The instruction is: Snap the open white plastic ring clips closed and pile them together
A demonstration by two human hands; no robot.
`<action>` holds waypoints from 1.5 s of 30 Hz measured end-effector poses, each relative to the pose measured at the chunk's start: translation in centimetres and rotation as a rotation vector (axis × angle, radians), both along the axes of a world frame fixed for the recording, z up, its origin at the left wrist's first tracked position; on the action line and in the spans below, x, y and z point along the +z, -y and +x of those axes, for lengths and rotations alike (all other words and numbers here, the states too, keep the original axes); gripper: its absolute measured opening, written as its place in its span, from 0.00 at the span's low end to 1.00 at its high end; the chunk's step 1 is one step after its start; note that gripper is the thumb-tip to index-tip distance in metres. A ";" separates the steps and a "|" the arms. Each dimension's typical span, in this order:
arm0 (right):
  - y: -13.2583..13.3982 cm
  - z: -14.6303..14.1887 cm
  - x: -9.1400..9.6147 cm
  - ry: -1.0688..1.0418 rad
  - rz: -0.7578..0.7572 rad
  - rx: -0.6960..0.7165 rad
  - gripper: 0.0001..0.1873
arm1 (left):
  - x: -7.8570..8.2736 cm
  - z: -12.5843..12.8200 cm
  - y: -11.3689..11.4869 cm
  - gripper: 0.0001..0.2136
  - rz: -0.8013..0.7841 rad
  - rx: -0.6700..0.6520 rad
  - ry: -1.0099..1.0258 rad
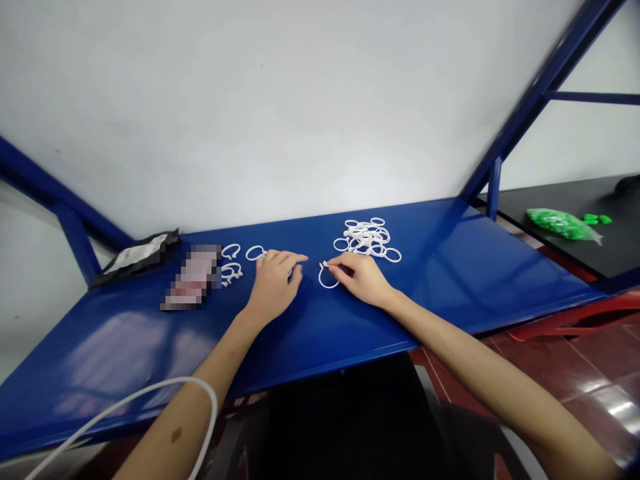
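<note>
Right fingers: the right hand (361, 275) has thumb and forefinger pinched narrow on a white open ring (328, 287), near its knobbed ends; the loop hangs out to the left of the fingertips.
Left fingers: the left hand (275, 281) is loosely spread, palm down, thumb and forefinger apart; a white sliver (289, 272) shows behind the thumb, and I cannot tell whether it is gripped.
Beyond the right fingertips: a heap of similar rings (367, 237), tangled together, just past the knuckles.
Beside the left fingers: one loose ring (248, 256), partly hidden by them; farther left, a few more rings (231, 268).
Farther left of both hands: a pixelated packet (193, 277), then a black pouch (135, 258) with a pale label.
Under the fingers: a glossy blue table (310, 327).
Behind the fingers: a white wall (300, 120).
Well right of the fingers: a bag of green pieces (559, 224) on a black tabletop (545, 260).
Back from the left fingers: a white cable (150, 385) crosses above the forearm.
</note>
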State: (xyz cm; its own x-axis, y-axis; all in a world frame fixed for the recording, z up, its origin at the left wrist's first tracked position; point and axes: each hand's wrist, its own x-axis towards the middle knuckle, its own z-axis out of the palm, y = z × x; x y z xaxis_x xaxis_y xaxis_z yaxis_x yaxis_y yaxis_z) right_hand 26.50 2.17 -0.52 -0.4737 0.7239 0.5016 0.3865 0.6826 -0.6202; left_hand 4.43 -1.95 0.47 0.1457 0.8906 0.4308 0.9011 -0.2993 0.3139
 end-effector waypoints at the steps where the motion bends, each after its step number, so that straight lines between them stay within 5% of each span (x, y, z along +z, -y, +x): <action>1: 0.0 -0.1 0.1 -0.036 -0.013 0.002 0.08 | 0.1 0.6 0.2 0.12 -0.031 -0.054 0.077; 12: 0.6 -0.2 0.3 -0.128 -0.164 0.128 0.07 | 0.1 2.1 0.8 0.04 -0.145 -0.132 0.572; 22: 1.1 0.1 0.0 0.067 0.041 0.171 0.09 | -1.7 2.1 1.1 0.07 0.031 -0.181 0.370; 27: 0.3 0.0 -0.3 0.157 0.122 0.092 0.09 | -0.9 1.3 0.2 0.07 0.075 -0.235 0.166; 35: -3.7 3.3 -0.4 0.221 0.360 -0.365 0.08 | -0.2 -2.1 -0.7 0.14 -0.061 0.169 -0.313; 41: -5.0 4.0 -1.0 0.298 0.351 -0.394 0.08 | -0.7 -2.3 -1.0 0.08 -0.113 0.137 -0.307; 45: -4.3 3.6 -0.7 0.273 0.339 -0.376 0.09 | -0.1 -2.1 -0.9 0.06 -0.144 0.113 -0.113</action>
State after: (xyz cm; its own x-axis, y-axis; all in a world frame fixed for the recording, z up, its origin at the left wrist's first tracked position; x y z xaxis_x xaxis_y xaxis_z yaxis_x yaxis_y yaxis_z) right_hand 30.08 6.42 -1.26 -0.3596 0.6878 0.6306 0.7563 0.6107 -0.2348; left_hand 2.35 -1.06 0.39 0.0813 0.9553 0.2842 0.9582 -0.1533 0.2414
